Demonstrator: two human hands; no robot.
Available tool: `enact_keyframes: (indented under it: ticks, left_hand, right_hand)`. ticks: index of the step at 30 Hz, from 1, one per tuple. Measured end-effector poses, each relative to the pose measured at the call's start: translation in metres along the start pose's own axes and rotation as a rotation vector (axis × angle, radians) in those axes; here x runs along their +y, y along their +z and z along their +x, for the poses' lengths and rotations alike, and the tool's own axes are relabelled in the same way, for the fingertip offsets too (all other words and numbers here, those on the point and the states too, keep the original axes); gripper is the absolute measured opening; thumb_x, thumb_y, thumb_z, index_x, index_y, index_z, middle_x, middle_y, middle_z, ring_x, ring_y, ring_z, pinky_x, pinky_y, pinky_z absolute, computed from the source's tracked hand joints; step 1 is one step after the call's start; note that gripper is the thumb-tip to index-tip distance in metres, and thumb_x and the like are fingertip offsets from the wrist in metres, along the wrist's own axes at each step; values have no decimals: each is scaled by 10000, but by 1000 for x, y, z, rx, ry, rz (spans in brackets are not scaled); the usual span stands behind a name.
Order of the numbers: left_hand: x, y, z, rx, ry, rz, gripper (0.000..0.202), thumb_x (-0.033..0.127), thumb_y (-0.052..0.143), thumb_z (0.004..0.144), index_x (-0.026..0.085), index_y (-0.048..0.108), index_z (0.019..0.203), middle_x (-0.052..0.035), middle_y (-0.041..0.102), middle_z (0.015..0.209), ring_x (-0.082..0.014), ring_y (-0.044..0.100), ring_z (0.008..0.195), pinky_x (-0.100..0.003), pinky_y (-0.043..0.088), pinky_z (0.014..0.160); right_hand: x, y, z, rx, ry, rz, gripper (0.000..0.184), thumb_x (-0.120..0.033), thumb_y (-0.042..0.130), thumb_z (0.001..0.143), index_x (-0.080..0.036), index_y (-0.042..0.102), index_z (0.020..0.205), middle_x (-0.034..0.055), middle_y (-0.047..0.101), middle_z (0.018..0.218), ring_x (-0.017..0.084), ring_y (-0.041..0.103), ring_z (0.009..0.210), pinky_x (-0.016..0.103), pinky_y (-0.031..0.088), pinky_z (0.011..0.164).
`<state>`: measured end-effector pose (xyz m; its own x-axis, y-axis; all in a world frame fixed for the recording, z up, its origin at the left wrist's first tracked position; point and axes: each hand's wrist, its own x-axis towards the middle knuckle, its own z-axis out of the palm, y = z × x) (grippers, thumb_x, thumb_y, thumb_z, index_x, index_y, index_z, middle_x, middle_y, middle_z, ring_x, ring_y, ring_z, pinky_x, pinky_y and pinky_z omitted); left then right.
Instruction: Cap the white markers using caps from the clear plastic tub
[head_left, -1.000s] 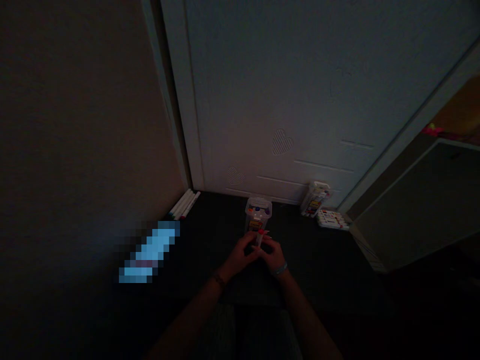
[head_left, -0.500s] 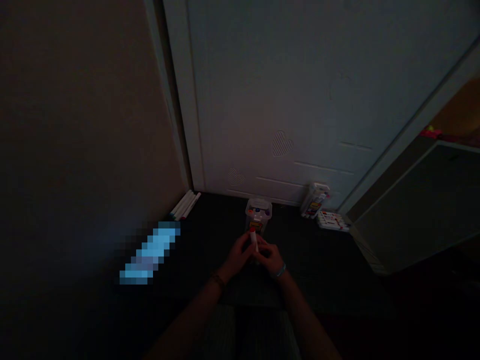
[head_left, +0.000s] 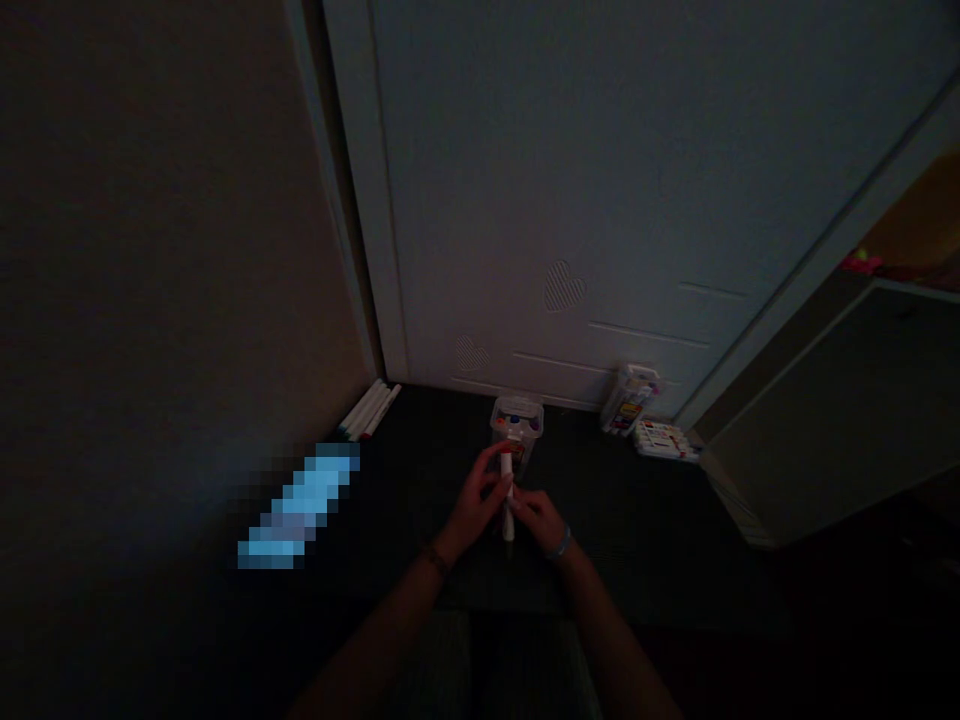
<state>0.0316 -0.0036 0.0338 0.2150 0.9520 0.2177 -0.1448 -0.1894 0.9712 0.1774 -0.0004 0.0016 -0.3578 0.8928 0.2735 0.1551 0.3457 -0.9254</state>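
White marker (head_left: 508,523) with red end: located above the dark tabletop (head_left: 637,530), held by both hands; red end directed away from the person, white end toward the person.

Pale panel (head_left: 540,180): rises along the rear edge of the tabletop; raised grooves and striped heart reliefs (head_left: 564,287) mark its lower portion. Brown wall (head_left: 165,250): borders the left side.

Left hand (head_left: 476,500): closed on the marker toward its red end, fingers on the far side, thumb on the near side. Right hand (head_left: 540,515): fingertips narrowed to a pinch at about mid-barrel.

Bright pixelated patch (head_left: 300,505): at the left of the tabletop; content cannot be identified. Clear container (head_left: 517,430): upright, directly beyond the hands; orange, blue and purple ends visible inside; front label partly covered by the left hand. Upright marker case (head_left: 630,400): right rear, near the panel. Flat marker set (head_left: 665,440): lies just beside the case, on its right. Loose white markers (head_left: 369,410): grouped side by side at the left rear corner; exact count not clear.

Dark bracelet (head_left: 433,558): left wrist. Light blue band (head_left: 560,542): right wrist.
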Motion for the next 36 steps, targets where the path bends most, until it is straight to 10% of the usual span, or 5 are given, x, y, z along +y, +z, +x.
enact_keyframes:
  ticks: [22,31,36]
  left_hand:
    - [1,2,-1,13,-77,-139,390,362,578,768,244,339,1052,76,545,620,-47,469,418,-121,322,389]
    - [6,0,3,38,10,-187,329,337,524,814,225,346,1067,40,610,661,-127,614,634,-254,470,671]
    - [1,-4,4,94,-23,-155,336,344,514,815,228,356,1088,45,580,679,-110,578,610,-220,446,615]
  right_hand:
    - [-7,-2,-3,27,10,-75,573,-551,280,876,-185,693,721,13,626,581,142,565,551,245,442,567]
    - [-7,-5,-4,315,-297,-566,289,-306,388,866,-178,600,1013,80,630,839,193,570,761,339,431,731]
    - [-1,2,-5,273,-476,-631,480,-343,541,749,-198,475,1202,87,615,961,213,577,813,355,456,711]
